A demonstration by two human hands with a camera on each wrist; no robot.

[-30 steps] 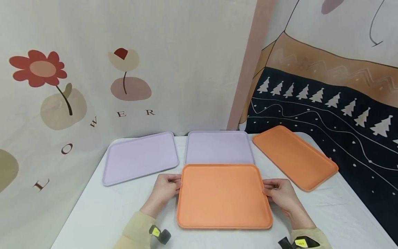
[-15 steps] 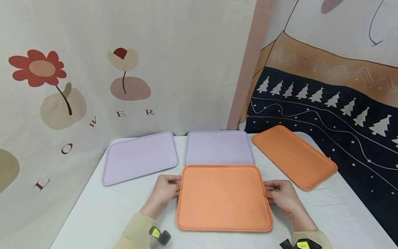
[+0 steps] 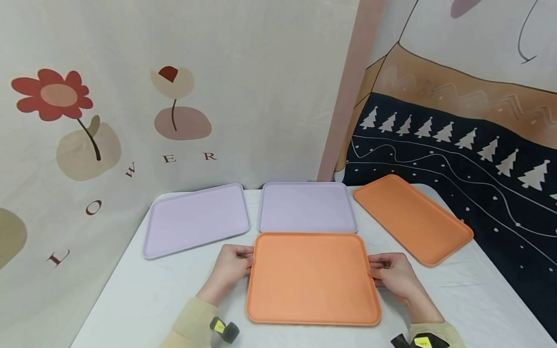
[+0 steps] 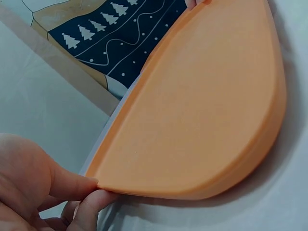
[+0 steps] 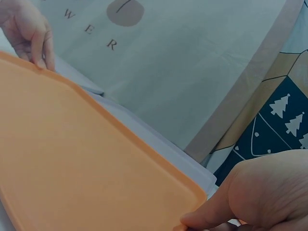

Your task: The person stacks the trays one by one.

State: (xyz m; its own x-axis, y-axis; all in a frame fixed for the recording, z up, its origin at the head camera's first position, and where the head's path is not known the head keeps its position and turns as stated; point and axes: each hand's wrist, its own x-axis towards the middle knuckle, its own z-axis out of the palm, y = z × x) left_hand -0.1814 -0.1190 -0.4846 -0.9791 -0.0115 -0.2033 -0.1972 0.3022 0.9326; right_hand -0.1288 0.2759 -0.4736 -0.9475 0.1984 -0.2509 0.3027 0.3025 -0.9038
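An orange tray (image 3: 314, 280) lies level in front of the person, its far edge close to a lilac tray (image 3: 308, 208) behind it. The left hand (image 3: 231, 267) pinches its left rim; the left wrist view shows thumb and forefinger meeting on that rim (image 4: 149, 193). On the opposite side the right hand (image 3: 395, 275) grips the right rim, thumb on top in the right wrist view, its other fingers mostly hidden under the edge. Shadow shows beneath the tray's side in the left wrist view.
Another lilac tray (image 3: 197, 221) lies angled at the back left, and a second orange tray (image 3: 413, 220) lies slanted at the back right. All are on a white-covered table (image 3: 130, 295). A printed curtain (image 3: 261, 96) hangs right behind the table.
The held orange tray has come slightly toward the person, showing more of the lilac tray's near edge. The right hand has shifted slightly the same way; both hands keep their hold.
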